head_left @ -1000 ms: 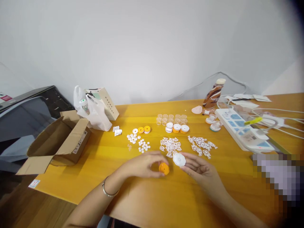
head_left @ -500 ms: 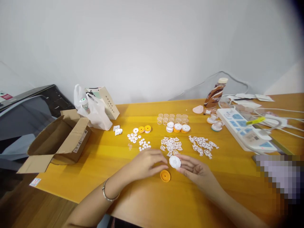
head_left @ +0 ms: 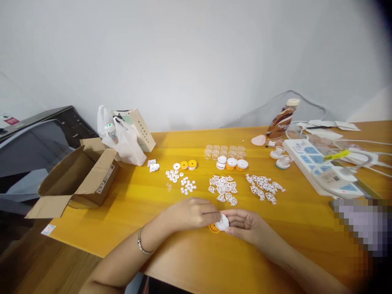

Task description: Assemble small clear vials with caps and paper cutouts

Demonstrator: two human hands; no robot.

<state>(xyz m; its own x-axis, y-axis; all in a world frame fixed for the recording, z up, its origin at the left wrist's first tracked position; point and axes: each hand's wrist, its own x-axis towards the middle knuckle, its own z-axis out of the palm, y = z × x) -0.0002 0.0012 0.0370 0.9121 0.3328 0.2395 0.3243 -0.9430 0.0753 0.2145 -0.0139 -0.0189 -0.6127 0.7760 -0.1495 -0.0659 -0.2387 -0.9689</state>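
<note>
My right hand (head_left: 245,225) grips a white round plastic cap (head_left: 223,222) by its right edge, between thumb and fingers. From the other side my left hand (head_left: 197,214) reaches in, fingers drawn together, with its fingertips at the cap's face. Whether a small part sits between those fingertips is hidden. Partly covered by the cap and the left fingers, an orange round cap (head_left: 214,228) shows just below. Farther back are a pile of white cut-out plastic pieces (head_left: 223,185) and a second white pile (head_left: 263,185).
Small white discs (head_left: 187,184), orange caps (head_left: 183,165), white caps (head_left: 232,162) and clear cups (head_left: 225,151) stand behind. An open cardboard box (head_left: 92,185) and plastic bag (head_left: 128,143) are left. A bottle (head_left: 281,120), power strip (head_left: 309,157) and cables are right.
The white cap has come down towards me, now overlapping the orange cap in view. My left fingertips have closed in from beside it to its face. The view has shifted slightly.
</note>
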